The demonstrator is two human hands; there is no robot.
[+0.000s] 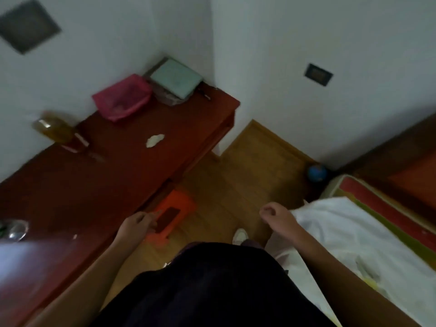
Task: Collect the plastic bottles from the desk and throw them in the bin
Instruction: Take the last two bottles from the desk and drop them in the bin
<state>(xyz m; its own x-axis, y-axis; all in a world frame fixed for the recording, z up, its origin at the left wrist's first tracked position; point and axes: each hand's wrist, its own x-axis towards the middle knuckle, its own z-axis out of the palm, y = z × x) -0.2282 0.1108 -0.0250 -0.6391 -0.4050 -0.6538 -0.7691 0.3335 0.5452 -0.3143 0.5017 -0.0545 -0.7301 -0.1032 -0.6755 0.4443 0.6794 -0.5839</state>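
Observation:
A blurred plastic bottle [55,129] with yellowish liquid and a red label stands on the dark red desk [113,175] near the wall at the left. Clear crumpled plastic [15,230], maybe another bottle, lies at the desk's left edge. My left hand [138,224] hangs by the desk's front edge above an orange stool, fingers loosely curled, holding nothing. Over the floor beside the bed, my right hand [274,214] is also loosely curled and empty. No bin is in sight.
A pink bag [122,100], a pale green box [175,79] and a white crumpled tissue [154,139] lie on the desk. An orange stool [171,214] stands under its edge. A bed with a white sheet [354,234] fills the right. A blue ball [317,173] sits in the corner.

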